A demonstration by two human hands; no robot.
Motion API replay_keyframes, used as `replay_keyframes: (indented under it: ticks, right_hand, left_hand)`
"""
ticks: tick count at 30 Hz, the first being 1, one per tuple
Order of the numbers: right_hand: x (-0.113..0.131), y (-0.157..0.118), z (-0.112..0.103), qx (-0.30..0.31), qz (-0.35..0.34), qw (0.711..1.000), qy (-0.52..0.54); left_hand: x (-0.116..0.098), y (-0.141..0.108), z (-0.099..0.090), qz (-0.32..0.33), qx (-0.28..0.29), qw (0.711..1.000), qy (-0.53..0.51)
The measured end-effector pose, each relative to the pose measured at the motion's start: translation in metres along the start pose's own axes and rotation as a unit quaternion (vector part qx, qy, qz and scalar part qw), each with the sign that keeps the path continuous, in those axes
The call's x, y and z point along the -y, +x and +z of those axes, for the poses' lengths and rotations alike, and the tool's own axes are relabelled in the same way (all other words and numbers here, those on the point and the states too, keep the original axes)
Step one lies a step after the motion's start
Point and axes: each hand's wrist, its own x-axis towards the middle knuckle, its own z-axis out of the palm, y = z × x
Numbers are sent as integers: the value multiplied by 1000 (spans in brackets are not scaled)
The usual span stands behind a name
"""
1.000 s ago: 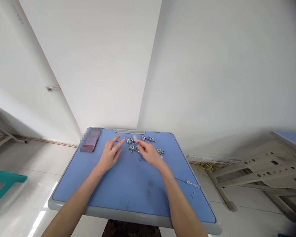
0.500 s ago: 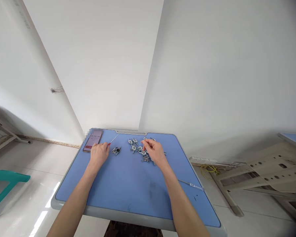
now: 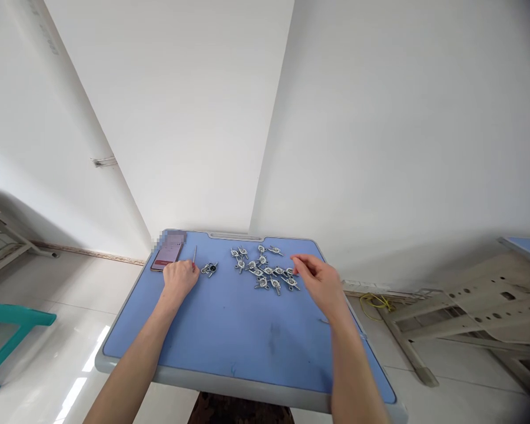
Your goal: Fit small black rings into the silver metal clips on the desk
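Note:
Several silvery metal parts (image 3: pixel 268 271) lie spread on the blue table (image 3: pixel 229 330), right of its middle. A small separate cluster (image 3: pixel 209 269) with a round black piece sits further left. My left hand (image 3: pixel 181 278) is closed round a screwdriver (image 3: pixel 195 257), whose thin shaft points away from me; most of its red handle is hidden in the fingers. At the right end of the spread parts is my right hand (image 3: pixel 315 277), thumb and forefinger pinched close beside a metal part; whether anything is between the fingertips is too small to tell.
A phone (image 3: pixel 166 254) lies at the table's back left corner, by my left hand. A second screwdriver (image 3: pixel 324 321) is mostly hidden under my right forearm. White walls rise behind the table. A teal stool (image 3: pixel 17 315) stands left, a metal frame (image 3: pixel 477 312) right.
My right hand has moved right, from over the middle of the metal parts to their right end, uncovering several. The screwdriver in my left hand has turned from slanting right to nearly straight ahead.

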Motion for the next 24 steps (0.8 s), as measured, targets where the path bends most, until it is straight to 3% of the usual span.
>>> replay_keyframes:
  ticks: [6,11,15,19,24]
  right_hand:
    - [-73,-60,-69,94,-5,966,-241]
    - [-105,-83,-77,123,-35,944,-305]
    - [-98,-82,-65,103,-30,936,-336]
    - [-67,-71,-55,86,18,972,-216]
    - [-16,-30,-27,-13,-17,998,51]
  left_hand:
    - [2,0,0,19,-10,1000,-10]
    - [2,-2,-2,16,-35,999,-21]
    - [2,-3,-3,46,-96,993,-59]
    - [-4,-3,-4,150,-145,968,-140]
    - [-28,-3,-10,279,-55,925,-252]
